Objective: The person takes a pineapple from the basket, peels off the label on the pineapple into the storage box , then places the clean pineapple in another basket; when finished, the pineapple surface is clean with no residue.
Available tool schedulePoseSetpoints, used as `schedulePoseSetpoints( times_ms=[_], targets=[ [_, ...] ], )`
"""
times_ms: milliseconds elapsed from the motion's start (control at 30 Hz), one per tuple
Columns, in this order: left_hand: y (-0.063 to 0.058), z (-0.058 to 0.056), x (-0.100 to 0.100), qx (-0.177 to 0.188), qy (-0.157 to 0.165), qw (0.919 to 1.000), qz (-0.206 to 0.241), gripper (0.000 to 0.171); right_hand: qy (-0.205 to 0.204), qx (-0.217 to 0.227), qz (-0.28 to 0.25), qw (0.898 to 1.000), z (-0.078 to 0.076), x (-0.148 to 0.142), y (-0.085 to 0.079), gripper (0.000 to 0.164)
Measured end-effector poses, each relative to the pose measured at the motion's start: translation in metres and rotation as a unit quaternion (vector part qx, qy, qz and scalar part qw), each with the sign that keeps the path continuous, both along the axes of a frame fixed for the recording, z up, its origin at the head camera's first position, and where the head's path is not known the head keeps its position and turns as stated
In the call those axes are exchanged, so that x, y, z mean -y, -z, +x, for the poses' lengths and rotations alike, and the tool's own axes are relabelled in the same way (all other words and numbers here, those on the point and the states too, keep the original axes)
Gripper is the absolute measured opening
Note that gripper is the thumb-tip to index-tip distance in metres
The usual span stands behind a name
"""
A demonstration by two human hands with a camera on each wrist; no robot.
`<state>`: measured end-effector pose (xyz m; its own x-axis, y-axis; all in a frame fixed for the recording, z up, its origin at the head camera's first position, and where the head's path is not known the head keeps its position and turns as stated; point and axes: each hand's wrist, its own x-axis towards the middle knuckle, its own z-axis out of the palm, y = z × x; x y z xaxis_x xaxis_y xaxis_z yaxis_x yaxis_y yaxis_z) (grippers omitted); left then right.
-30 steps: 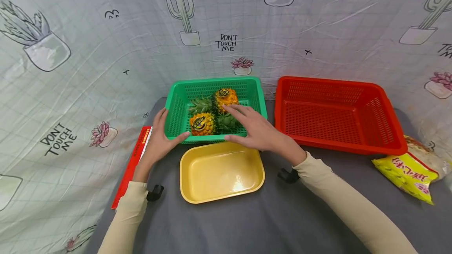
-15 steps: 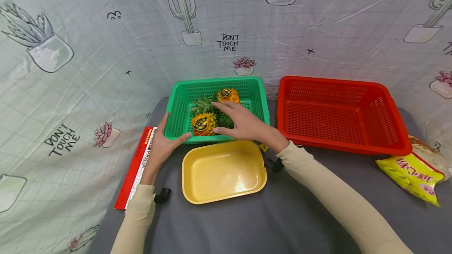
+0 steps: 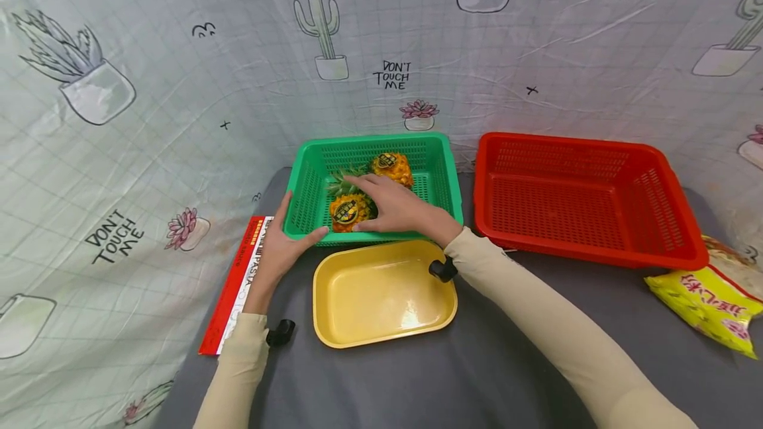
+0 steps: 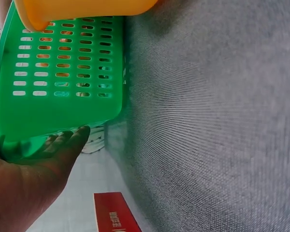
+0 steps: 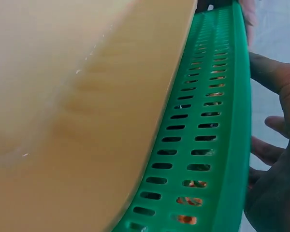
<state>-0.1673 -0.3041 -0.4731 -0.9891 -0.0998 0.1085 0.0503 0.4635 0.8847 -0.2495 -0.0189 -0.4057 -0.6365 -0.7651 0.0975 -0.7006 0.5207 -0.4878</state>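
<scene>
In the head view, a green basket (image 3: 376, 238) holds two small pineapples with leafy crowns and black labels. The front pineapple (image 3: 346, 212) lies near the basket's front wall; the rear pineapple (image 3: 398, 167) is behind it to the right. My left hand (image 3: 279, 243) holds the basket's front left corner, thumb at the front rim and fingers along the left outside wall. Reaching over the front rim, my right hand (image 3: 396, 207) is spread above the front pineapple, its thumb near the fruit and its fingers over the leaves. Contact cannot be told.
A yellow tray (image 3: 381, 339) sits in front of the green basket. To the right is a red basket (image 3: 554, 217), beside a yellow food packet (image 3: 709, 303). A red and white box (image 3: 238, 277) lies at the left. Patterned cloth hangs behind.
My right hand has moved left and lower, from the right part of the green basket to over the front pineapple. The left hand stays at the basket's corner. The view has shifted slightly.
</scene>
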Motion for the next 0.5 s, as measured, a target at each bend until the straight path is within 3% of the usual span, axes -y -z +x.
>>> schedulePoseSetpoints(
  times_ms=[267, 500],
  targets=[
    [0.004, -0.003, 0.0, -0.015, -0.008, 0.9999, 0.002, 0.112, -0.019, 0.015, 0.016, 1.0, -0.01, 0.012, 0.01, 0.096],
    [0.006, -0.002, 0.0, -0.013, -0.01, 0.9998, 0.006, 0.11, -0.012, 0.014, 0.055, 0.998, -0.013, 0.021, 0.014, 0.088]
  ],
)
